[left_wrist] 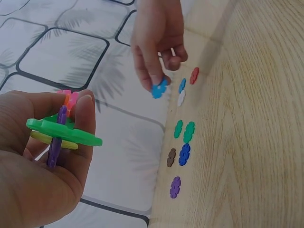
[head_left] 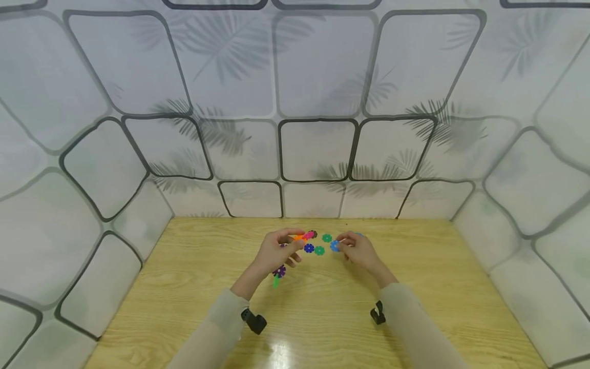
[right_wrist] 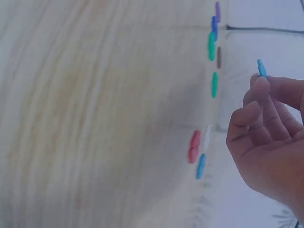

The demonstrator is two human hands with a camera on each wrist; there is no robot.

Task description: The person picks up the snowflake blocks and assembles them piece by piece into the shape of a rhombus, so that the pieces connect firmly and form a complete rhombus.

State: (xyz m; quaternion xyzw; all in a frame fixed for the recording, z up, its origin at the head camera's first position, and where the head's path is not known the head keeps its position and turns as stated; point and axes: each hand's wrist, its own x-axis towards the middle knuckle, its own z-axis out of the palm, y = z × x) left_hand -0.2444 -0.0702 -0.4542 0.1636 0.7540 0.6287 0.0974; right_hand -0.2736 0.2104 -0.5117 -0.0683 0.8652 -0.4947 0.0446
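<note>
My left hand (head_left: 272, 252) holds a joined cluster of flower-shaped plastic discs. In the left wrist view its green disc (left_wrist: 85, 135) crosses a purple disc (left_wrist: 55, 147), with a yellow disc (left_wrist: 69, 144) behind and a pink disc (left_wrist: 71, 102) near the fingertips. Orange also shows on the cluster in the head view. To the right, my right hand (head_left: 363, 252) pinches a single light blue disc (right_wrist: 261, 68) between thumb and forefinger, held apart from the cluster and above the table. Part of the cluster is hidden behind the left fingers.
Loose discs lie on the wooden table (head_left: 313, 318) near its far edge: red (left_wrist: 194, 75), light blue (left_wrist: 182, 85), white (left_wrist: 181, 98), two green (left_wrist: 189, 132), brown (left_wrist: 171, 157), dark blue (left_wrist: 185, 154) and purple (left_wrist: 175, 187). A patterned wall (head_left: 318, 148) rises behind the table.
</note>
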